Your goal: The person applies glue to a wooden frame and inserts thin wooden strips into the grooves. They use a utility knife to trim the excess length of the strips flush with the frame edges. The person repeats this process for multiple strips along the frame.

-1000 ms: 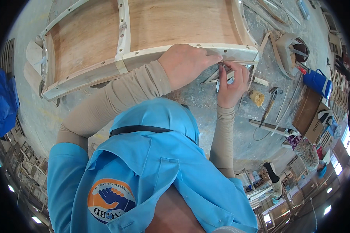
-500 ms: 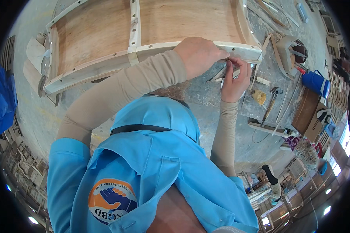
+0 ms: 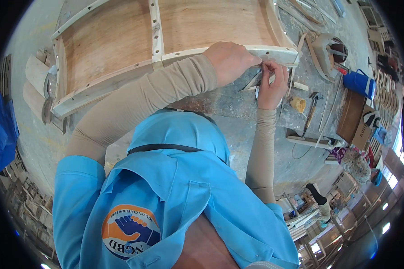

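Observation:
A wide wooden frame (image 3: 281, 54) with dark dots along its pale rails lies ahead of me, its plywood panels (image 3: 215, 22) set between the rails. My left hand (image 3: 232, 63) reaches across to the near rail, close to its right corner, with the fingers closed and the fingertips pointing right. Just beside it, my right hand (image 3: 273, 85) comes up from below, thumb and fingers pinched together under the rail's outer edge. The two sets of fingertips nearly meet there. Whatever lies between them is too small or hidden to make out.
A hammer (image 3: 313, 110) and a yellow cup (image 3: 297, 104) are on the worktop to the right of my right hand. Beyond them are a blue bag (image 3: 360, 84) and a brown board (image 3: 347, 117). Curved wooden pieces (image 3: 36, 80) lie left of the frame.
The view has shifted slightly, so the frame and tools sit a little further left. Both hands stay at the same spot on the rail, with only small finger movement.

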The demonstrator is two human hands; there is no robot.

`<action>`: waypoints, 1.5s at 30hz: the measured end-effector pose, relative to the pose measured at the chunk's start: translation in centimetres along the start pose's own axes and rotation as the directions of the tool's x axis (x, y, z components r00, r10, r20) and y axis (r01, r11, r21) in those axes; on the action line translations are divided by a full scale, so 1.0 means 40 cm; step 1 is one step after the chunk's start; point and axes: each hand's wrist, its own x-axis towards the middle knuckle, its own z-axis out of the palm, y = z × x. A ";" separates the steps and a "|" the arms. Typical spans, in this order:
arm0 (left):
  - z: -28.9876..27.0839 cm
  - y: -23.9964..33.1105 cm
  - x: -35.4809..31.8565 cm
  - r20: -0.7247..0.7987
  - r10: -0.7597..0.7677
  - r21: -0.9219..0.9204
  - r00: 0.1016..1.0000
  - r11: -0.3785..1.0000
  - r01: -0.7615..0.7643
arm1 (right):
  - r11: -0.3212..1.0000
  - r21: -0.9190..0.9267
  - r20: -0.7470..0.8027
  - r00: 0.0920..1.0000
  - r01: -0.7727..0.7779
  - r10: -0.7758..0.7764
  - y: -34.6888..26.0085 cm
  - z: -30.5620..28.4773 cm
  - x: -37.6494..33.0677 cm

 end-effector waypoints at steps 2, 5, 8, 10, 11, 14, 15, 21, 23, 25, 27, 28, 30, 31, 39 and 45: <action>0.013 -0.012 -0.005 -0.041 0.013 -0.014 0.999 1.000 -0.014 | 1.000 0.002 -0.002 1.000 0.008 -0.008 0.003 0.000 -0.002; 0.006 -0.013 -0.012 -0.067 0.012 -0.031 0.998 0.999 -0.014 | 1.000 0.020 0.004 1.000 0.010 -0.010 0.003 -0.001 -0.002; -0.003 -0.019 -0.028 -0.081 0.009 -0.024 0.997 1.000 -0.011 | 0.999 0.033 0.028 1.000 0.010 -0.011 -0.001 -0.006 -0.001; -0.012 -0.029 -0.044 -0.057 0.015 -0.006 0.998 1.000 -0.015 | 0.999 0.043 0.026 0.999 0.026 -0.027 -0.015 -0.010 -0.001; -0.020 -0.034 -0.052 -0.027 0.020 0.006 0.999 1.000 -0.020 | 0.999 0.046 0.031 0.999 0.017 -0.019 -0.013 -0.012 -0.002; -0.027 -0.024 -0.065 -0.027 0.006 0.000 1.000 1.000 -0.006 | 0.998 0.064 0.054 0.999 0.003 -0.007 -0.009 -0.014 0.002; -0.025 -0.023 -0.068 -0.042 -0.003 -0.009 0.999 1.000 0.003 | 0.997 0.071 0.062 0.998 -0.002 -0.003 -0.007 -0.015 0.004; -0.034 -0.043 -0.094 -0.015 0.002 -0.004 1.000 1.000 -0.002 | 0.988 0.149 0.150 0.988 -0.049 0.026 -0.011 -0.035 0.025; -0.032 -0.056 -0.113 -0.040 0.024 -0.015 0.999 1.000 -0.024 | 0.991 0.132 0.160 0.987 -0.017 -0.005 -0.009 -0.039 0.030; -0.040 -0.064 -0.134 -0.041 0.029 -0.017 0.999 0.999 -0.030 | 0.994 0.093 0.161 0.985 0.049 -0.063 -0.003 -0.038 0.034; -0.057 -0.065 -0.157 -0.016 0.018 -0.010 1.000 1.000 -0.018 | 0.996 0.061 0.189 0.979 0.070 -0.080 -0.009 -0.044 0.040; -0.064 -0.068 -0.171 0.008 0.003 -0.011 1.000 1.000 -0.003 | 0.996 0.046 0.206 0.974 0.082 -0.089 -0.012 -0.047 0.043; -0.077 -0.074 -0.197 0.054 -0.029 -0.013 0.998 0.999 0.029 | 0.991 0.017 0.206 0.970 0.130 -0.131 -0.016 -0.047 0.048; -0.083 -0.073 -0.210 0.064 -0.045 -0.019 0.997 0.999 0.046 | 0.988 0.003 0.210 0.966 0.155 -0.152 -0.016 -0.048 0.049; -0.089 -0.077 -0.259 0.071 -0.072 0.001 0.995 0.997 0.072 | 0.985 -0.038 0.293 0.945 0.166 -0.148 -0.013 -0.063 0.066; -0.088 -0.071 -0.262 0.048 -0.105 -0.012 0.993 0.994 0.106 | 0.958 0.012 0.297 0.914 0.286 -0.276 -0.065 -0.061 0.079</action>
